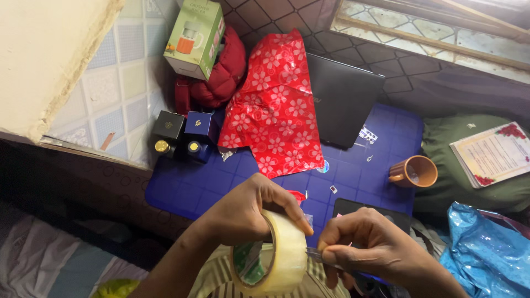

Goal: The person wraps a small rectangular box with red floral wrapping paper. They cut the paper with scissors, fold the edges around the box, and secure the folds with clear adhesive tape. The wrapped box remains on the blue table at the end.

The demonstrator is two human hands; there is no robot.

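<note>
My left hand point(245, 212) grips a roll of clear packing tape point(279, 256) around its rim, held upright over my lap. My right hand point(367, 245) is closed just to the right of the roll, pinching the tape's free end together with a thin metal tool point(316, 254) that pokes toward the roll; what kind of tool it is cannot be made out. Beyond both hands, a crumpled sheet of red wrapping paper with white flowers point(276, 107) lies on a blue table point(187, 190).
A black laptop point(342, 96) lies under the paper's right edge. Two dark small boxes with gold-capped bottles point(185, 135) stand at the left, a green appliance box point(196, 36) behind them. A brown mug point(417, 172), a printed card point(494, 154) and a blue plastic bag point(486, 254) are at right.
</note>
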